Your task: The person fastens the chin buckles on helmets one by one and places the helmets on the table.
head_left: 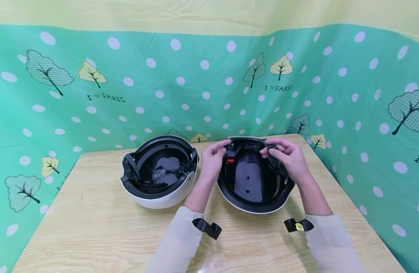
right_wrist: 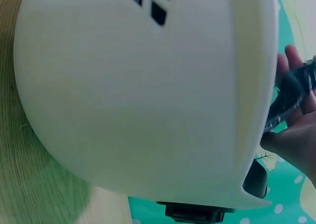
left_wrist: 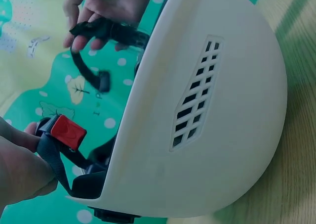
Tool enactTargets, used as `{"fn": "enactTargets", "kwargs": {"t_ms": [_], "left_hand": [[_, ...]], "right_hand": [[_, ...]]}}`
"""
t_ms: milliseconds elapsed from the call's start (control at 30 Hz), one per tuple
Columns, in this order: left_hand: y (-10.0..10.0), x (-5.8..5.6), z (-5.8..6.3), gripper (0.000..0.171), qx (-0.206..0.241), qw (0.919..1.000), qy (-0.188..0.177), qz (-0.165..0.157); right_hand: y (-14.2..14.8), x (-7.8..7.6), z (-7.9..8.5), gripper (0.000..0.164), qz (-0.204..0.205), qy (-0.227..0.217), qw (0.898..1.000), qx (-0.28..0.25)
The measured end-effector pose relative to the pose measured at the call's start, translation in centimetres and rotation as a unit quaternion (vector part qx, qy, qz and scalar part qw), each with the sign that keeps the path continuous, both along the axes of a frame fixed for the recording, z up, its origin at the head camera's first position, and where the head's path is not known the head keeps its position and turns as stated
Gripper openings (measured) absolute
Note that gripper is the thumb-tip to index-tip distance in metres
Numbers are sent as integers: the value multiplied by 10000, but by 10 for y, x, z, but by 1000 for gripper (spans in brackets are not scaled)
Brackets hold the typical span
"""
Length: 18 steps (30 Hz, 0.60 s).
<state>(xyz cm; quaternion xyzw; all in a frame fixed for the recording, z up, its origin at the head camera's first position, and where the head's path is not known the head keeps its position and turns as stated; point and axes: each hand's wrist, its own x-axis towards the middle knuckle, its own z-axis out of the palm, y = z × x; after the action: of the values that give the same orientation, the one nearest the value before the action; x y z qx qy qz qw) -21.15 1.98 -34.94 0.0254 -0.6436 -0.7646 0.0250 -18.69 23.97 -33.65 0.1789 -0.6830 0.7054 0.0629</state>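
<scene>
A white helmet [head_left: 247,207] with a black padded inside lies upside down on the table, its opening facing up. At its left rim, my left hand [head_left: 212,161] pinches a dark chin strap [left_wrist: 48,155] that carries a red buckle [left_wrist: 68,131]. Over the right side of the opening, my right hand [head_left: 291,157] grips the other black strap [right_wrist: 289,98], whose loose end dangles below the fingers in the left wrist view. Vent slots [left_wrist: 195,98] show in the shell's side.
A second white helmet [head_left: 161,201], also upside down with dark straps inside, stands left of the first. Both are on a wooden table [head_left: 93,220]. Behind it hangs a green dotted cloth [head_left: 195,87] printed with trees.
</scene>
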Motion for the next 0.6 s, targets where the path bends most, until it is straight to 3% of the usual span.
{"fn": "enactTargets", "kwargs": {"t_ms": [100, 267, 433, 600], "left_hand": [[1, -1, 1, 28, 151, 9999, -12, 12], [2, 1, 0, 28, 188, 9998, 49, 20], [5, 4, -1, 27, 172, 9998, 85, -29], [8, 7, -4, 26, 102, 9995, 251, -144]], "right_hand": [[-3, 0, 0, 9, -194, -84, 9991, 378], [-12, 0, 0, 23, -660, -374, 9937, 823], [-23, -2, -3, 12, -391, -418, 9899, 1300], [-35, -7, -10, 23, -254, -564, 9739, 2183]]}}
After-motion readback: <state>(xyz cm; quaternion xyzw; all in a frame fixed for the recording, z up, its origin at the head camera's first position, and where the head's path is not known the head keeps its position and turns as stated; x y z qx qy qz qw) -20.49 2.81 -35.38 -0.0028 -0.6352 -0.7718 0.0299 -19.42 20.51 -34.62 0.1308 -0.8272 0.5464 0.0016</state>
